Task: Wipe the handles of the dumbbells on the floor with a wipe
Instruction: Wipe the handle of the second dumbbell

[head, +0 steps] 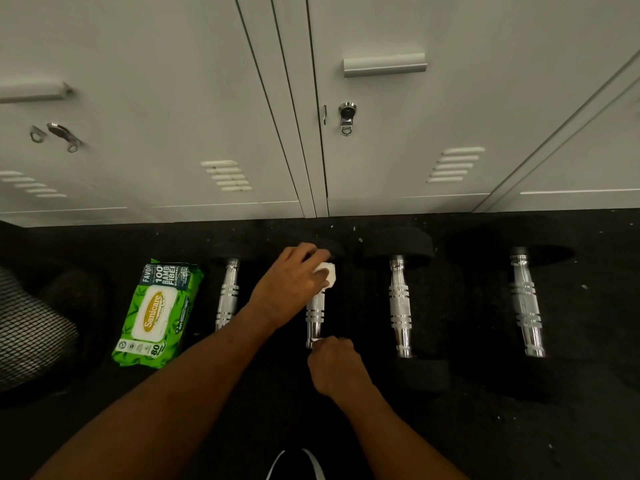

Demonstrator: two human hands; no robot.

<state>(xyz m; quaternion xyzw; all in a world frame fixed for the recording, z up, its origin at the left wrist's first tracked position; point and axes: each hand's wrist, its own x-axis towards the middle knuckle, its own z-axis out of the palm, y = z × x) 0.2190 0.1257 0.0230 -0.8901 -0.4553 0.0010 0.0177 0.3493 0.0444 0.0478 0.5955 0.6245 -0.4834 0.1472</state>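
Observation:
Several dumbbells with chrome handles and black ends lie side by side on the black floor. My left hand [291, 285] presses a white wipe [327, 273] around the far end of the second dumbbell's handle [316, 315]. My right hand [334, 363] grips that dumbbell at its near end, covering the near weight. The first dumbbell's handle [227, 296] lies just left of my left forearm. Two more dumbbell handles lie to the right, one [400, 306] close and one [526, 303] farther out.
A green pack of wipes [156, 317] lies on the floor left of the dumbbells. White metal lockers [381, 133] stand right behind the far weights. A dark mesh object [31, 327] sits at the left edge. A black and white shoe tip [296, 465] shows at the bottom.

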